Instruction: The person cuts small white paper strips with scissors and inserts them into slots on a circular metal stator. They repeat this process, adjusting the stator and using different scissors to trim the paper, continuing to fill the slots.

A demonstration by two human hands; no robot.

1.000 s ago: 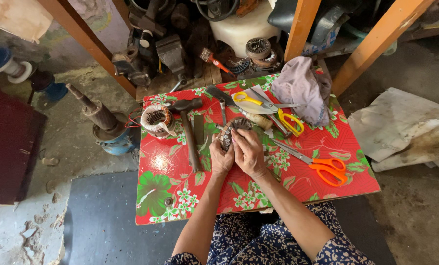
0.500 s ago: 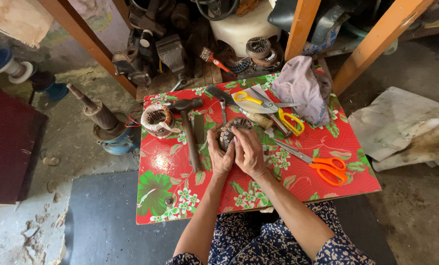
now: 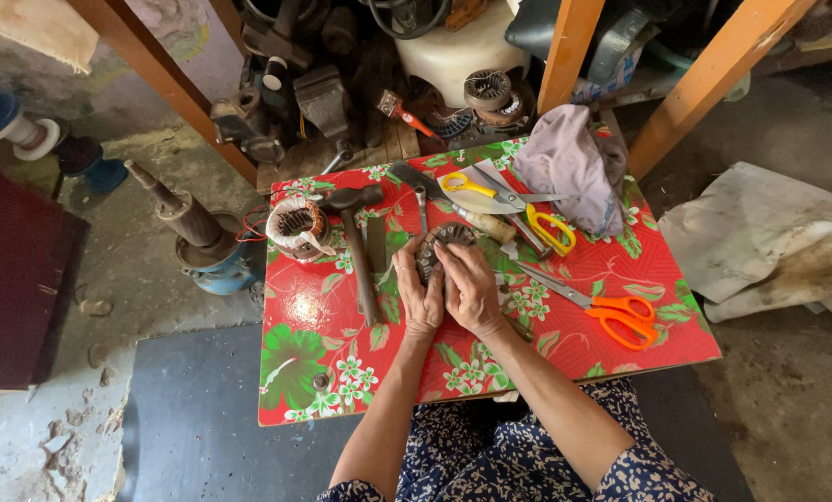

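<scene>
Both hands, left hand (image 3: 420, 299) and right hand (image 3: 469, 290), are closed around a round motor part (image 3: 442, 238) on the worktop (image 3: 323, 307); steady pressing seems needed.

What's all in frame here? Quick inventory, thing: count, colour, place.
table: 1, red floral top, centre
motor stator: 1, dark metal, table centre, under both hands
wound coil: 1, white-wrapped, table's left rear
hammer: 1, dark head, brown handle, right of the coil
orange scissors: 1, table right
yellow scissors: 2, table rear
cloth: 1, grey, table's rear right
motor shaft unit: 1, rusty on blue base, floor left
paper sheets: several, off-white, floor right
left hand: 1, on the stator's left side
right hand: 1, over the stator's right side
</scene>
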